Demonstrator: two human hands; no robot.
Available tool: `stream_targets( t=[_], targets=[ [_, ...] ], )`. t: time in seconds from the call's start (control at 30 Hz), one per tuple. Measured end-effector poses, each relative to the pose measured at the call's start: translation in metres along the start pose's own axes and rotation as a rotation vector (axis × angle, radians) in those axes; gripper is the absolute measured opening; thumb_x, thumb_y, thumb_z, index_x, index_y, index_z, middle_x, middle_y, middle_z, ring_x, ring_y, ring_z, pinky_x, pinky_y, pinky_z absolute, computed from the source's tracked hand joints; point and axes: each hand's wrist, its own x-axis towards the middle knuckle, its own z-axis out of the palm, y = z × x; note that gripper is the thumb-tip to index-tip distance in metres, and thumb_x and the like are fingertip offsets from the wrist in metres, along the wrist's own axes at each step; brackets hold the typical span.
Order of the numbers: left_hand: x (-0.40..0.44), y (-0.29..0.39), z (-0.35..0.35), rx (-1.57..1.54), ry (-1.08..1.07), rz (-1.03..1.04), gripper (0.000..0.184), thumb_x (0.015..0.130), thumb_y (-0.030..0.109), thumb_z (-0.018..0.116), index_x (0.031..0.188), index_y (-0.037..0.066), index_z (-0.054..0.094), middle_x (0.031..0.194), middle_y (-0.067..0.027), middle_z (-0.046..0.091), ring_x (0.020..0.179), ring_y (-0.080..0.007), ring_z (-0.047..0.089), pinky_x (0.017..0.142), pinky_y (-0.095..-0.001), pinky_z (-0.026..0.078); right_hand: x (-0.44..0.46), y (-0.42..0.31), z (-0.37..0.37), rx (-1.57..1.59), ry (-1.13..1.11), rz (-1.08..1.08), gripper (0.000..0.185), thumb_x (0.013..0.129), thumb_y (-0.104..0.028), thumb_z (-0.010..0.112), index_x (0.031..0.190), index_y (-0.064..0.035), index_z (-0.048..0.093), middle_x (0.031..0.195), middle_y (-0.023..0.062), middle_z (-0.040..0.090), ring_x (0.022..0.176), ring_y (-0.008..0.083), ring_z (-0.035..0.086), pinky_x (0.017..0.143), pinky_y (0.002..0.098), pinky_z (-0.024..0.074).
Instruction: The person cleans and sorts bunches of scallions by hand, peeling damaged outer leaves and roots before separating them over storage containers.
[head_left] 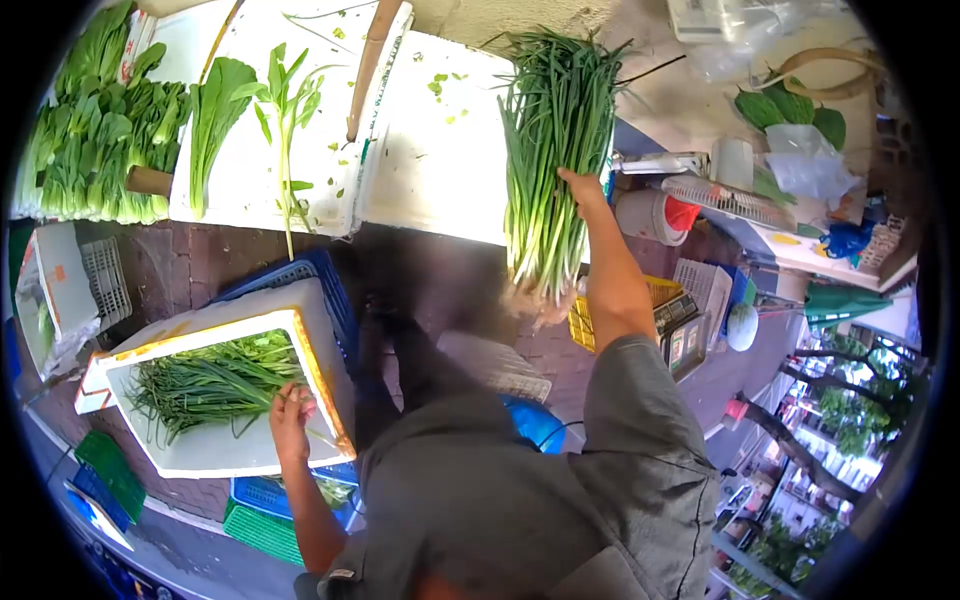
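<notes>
My right hand [584, 190] grips the right side of a thick bunch of spring onions [548, 150]. The bunch has dark green tops and white, rooted ends, and lies across the right end of a white foam surface, with its roots hanging past the near edge. My left hand [292, 410], fingers curled together, is at the right inner side of a white foam box [230, 460]. More long green stalks [215, 380] lie in this box, right beside the fingers. Whatever is between the left fingers is too small to make out.
Leafy greens [100, 150] are piled at the upper left. A leafy stem [285, 120] and a wooden stick [372, 70] lie on the white boards. A fan [730, 200], a yellow crate [655, 292] and blue crates [335, 300] stand around me.
</notes>
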Motion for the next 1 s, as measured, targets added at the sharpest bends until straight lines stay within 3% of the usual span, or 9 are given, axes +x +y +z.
stream_targets(
  t=[0.1,0.23,0.33,0.47,0.6,0.67,0.7,0.83,1.0],
  targets=[
    [-0.011,-0.004,-0.015,-0.026,0.096,-0.020,0.045,0.096,0.027,0.063,0.131,0.002,0.052,0.110,-0.0102,0.066,0.081,-0.0147,0.064,0.074,-0.0270,0.051,0.047,0.022,0.016,-0.015,0.031,-0.013,0.078,0.079,-0.039,0.081,0.123,0.0179,0.052,0.122,0.0294,0.060,0.110,0.0374,0.059,0.092,0.0452,0.0483],
    [-0.018,-0.034,-0.039,-0.094,0.301,-0.047,0.049,0.095,0.027,0.064,0.133,-0.002,0.051,0.113,-0.0137,0.066,0.085,-0.0199,0.066,0.080,-0.0298,0.054,0.067,0.036,0.019,-0.267,0.189,-0.367,0.074,0.078,-0.045,0.080,0.119,0.0140,0.060,0.118,0.0242,0.065,0.107,0.0302,0.062,0.092,0.0404,0.0484],
    [-0.021,-0.060,-0.061,-0.148,0.538,-0.031,0.035,0.092,0.021,0.067,0.118,-0.001,0.060,0.096,-0.0089,0.067,0.076,-0.0169,0.065,0.069,-0.0282,0.056,0.055,0.031,0.018,-0.430,0.225,-0.472,0.079,0.081,-0.059,0.070,0.119,0.0096,0.060,0.119,0.0271,0.064,0.109,0.0412,0.061,0.096,0.0437,0.0457],
    [-0.008,-0.094,-0.080,-0.204,0.654,-0.116,0.025,0.090,0.016,0.065,0.109,0.002,0.063,0.085,-0.0052,0.066,0.069,-0.0119,0.063,0.061,-0.0265,0.053,-0.016,0.019,0.017,-0.712,0.438,-0.928,0.068,0.091,-0.036,0.067,0.127,0.0189,0.048,0.120,0.0360,0.059,0.108,0.0457,0.060,0.096,0.0422,0.0467],
    [0.052,-0.198,-0.106,0.258,0.662,-0.060,0.032,0.088,0.025,0.068,0.106,0.000,0.062,0.081,-0.0067,0.062,0.063,-0.0153,0.057,0.055,-0.0299,0.048,-0.082,0.039,0.051,-0.464,0.018,-0.996,0.057,0.096,-0.027,0.061,0.129,0.0181,0.048,0.127,0.0318,0.054,0.109,0.0346,0.058,0.095,0.0393,0.0466],
    [0.049,-0.172,-0.079,0.285,0.642,-0.298,0.045,0.085,0.034,0.072,0.108,-0.002,0.062,0.079,-0.0077,0.061,0.062,-0.0196,0.054,0.056,-0.0347,0.046,-0.111,0.058,0.079,-0.540,-0.095,-1.097,0.048,0.096,-0.023,0.061,0.128,0.0125,0.052,0.119,0.0269,0.057,0.104,0.0280,0.058,0.091,0.0363,0.0473],
    [0.059,-0.189,-0.083,0.284,0.512,-0.255,0.055,0.082,0.039,0.075,0.114,-0.003,0.061,0.084,-0.0113,0.061,0.066,-0.0242,0.054,0.059,-0.0395,0.047,-0.149,0.058,0.099,-0.415,-0.254,-0.881,0.047,0.095,-0.021,0.063,0.127,0.0114,0.053,0.116,0.0229,0.059,0.098,0.0232,0.058,0.086,0.0342,0.0481],
    [0.072,-0.167,-0.071,-0.324,0.395,-0.325,0.047,0.084,0.034,0.074,0.111,-0.002,0.060,0.092,-0.0151,0.057,0.074,-0.0264,0.056,0.059,-0.0420,0.048,-0.211,0.104,0.148,-0.327,-0.634,-0.835,0.043,0.092,-0.020,0.067,0.127,0.0033,0.055,0.110,0.0097,0.061,0.082,0.0140,0.055,0.073,0.0272,0.0464],
    [0.100,-0.210,-0.072,-0.466,0.390,-0.242,0.032,0.088,0.027,0.069,0.104,-0.001,0.061,0.084,-0.0114,0.057,0.066,-0.0243,0.056,0.055,-0.0397,0.049,-0.282,0.124,0.161,-0.465,-0.812,-0.622,0.038,0.091,-0.017,0.070,0.122,0.0022,0.059,0.107,0.0088,0.063,0.083,0.0128,0.055,0.075,0.0269,0.0463]
  ],
)
